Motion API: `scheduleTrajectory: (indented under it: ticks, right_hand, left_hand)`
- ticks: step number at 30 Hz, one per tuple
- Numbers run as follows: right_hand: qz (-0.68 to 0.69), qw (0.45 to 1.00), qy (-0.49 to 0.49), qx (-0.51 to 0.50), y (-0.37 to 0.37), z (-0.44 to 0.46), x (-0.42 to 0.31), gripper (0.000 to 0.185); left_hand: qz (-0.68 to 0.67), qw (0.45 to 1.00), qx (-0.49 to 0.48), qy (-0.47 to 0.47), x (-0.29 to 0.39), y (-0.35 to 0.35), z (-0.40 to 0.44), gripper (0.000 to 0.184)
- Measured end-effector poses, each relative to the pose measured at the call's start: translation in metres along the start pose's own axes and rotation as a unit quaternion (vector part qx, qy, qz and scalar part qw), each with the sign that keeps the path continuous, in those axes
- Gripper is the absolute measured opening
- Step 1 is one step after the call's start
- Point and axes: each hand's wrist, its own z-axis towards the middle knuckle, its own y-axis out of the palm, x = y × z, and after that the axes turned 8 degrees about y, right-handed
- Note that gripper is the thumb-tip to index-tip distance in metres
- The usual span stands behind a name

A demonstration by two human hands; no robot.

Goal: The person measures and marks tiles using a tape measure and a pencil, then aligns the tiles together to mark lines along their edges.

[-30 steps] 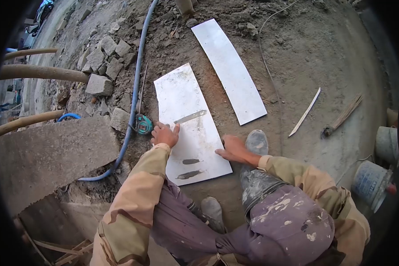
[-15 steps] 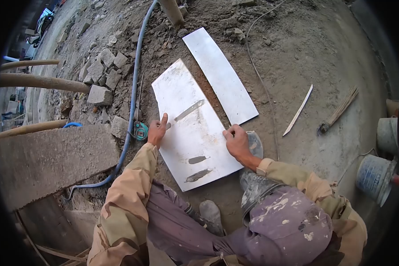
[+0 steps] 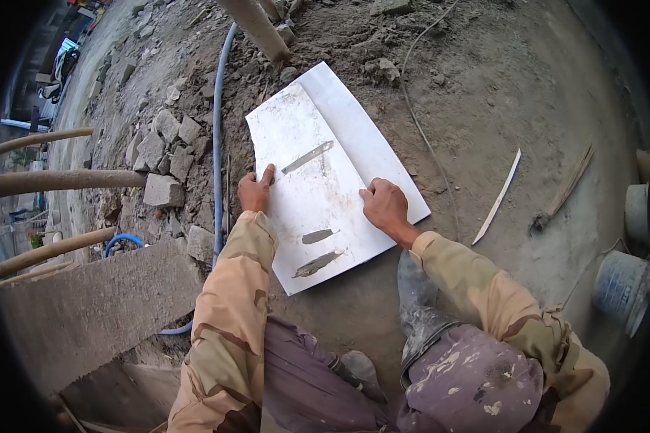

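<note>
A flat white tile (image 3: 303, 195) with grey mortar smears lies at an angle before me. My left hand (image 3: 254, 192) is closed on its left edge, with the thumb on top. On the opposite edge, my right hand (image 3: 386, 208) grips with its fingers bent and partly hidden. A second white tile (image 3: 357, 137) sits against or partly beneath the first along its right side; how far they overlap is hidden. My boots (image 3: 417, 289) are close to the near edge of the tile.
A blue hose (image 3: 219, 123) runs along the left beside broken stones (image 3: 164, 191) and wooden poles (image 3: 72, 180). A concrete slab (image 3: 101, 303) lies lower left. To the right are a thin white strip (image 3: 500, 196), a bundle of sticks (image 3: 565, 189) and a bucket (image 3: 620, 285).
The smeared tile has shifted right onto or against the second tile, closing the gap between them. Both hands kept hold of it. The tape measure and clear tub no longer show.
</note>
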Motion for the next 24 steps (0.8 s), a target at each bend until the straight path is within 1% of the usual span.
scheduleTrajectory:
  ticks: [4,6,10,13,15,16,18,19,22,23,24]
  right_hand:
    - [-0.043,0.999,-0.001,-0.009,0.003,0.011,0.0,0.032]
    - [-0.069,0.997,-0.022,0.001,0.002,0.016,0.001,0.032]
    - [-0.053,0.997,-0.039,0.028,0.001,0.019,0.009,0.029]
    - [-0.061,0.995,-0.058,0.054,-0.024,0.004,-0.002,0.028]
    - [-0.043,0.979,-0.118,0.162,-0.046,-0.003,-0.001,0.024]
    - [-0.04,0.979,-0.113,0.164,-0.054,-0.007,0.004,0.024]
    - [0.035,0.982,-0.064,0.175,-0.066,-0.016,0.019,0.019]
    - [0.06,0.98,-0.058,0.183,-0.065,-0.022,0.03,0.016]
    - [0.052,0.985,-0.024,0.165,-0.066,-0.045,0.062,0.014]
    - [0.072,0.987,0.008,0.143,-0.066,-0.053,0.069,0.015]
    - [0.074,0.987,0.011,0.144,-0.067,-0.056,0.077,0.015]
  left_hand:
    - [-0.014,1.0,-0.009,-0.013,0.003,0.004,0.005,0.07]
    - [0.0,1.0,0.0,-0.009,-0.004,0.014,0.012,0.069]
    - [0.001,1.0,-0.008,-0.021,0.006,0.013,0.011,0.069]
    - [-0.008,1.0,-0.007,-0.019,0.008,0.011,0.014,0.07]
    - [-0.007,1.0,0.006,0.0,0.002,0.014,0.019,0.066]
    - [-0.004,1.0,0.003,0.004,0.0,0.016,0.019,0.066]
    - [-0.03,0.999,0.001,0.011,-0.001,0.015,0.018,0.064]
    - [-0.027,1.0,-0.001,0.014,-0.001,0.014,0.019,0.064]
    - [-0.05,0.998,-0.022,0.022,-0.003,0.013,0.021,0.06]
    - [-0.077,0.997,-0.025,0.021,-0.007,0.015,0.021,0.057]
    - [-0.106,0.994,-0.026,0.02,-0.009,0.017,0.022,0.055]
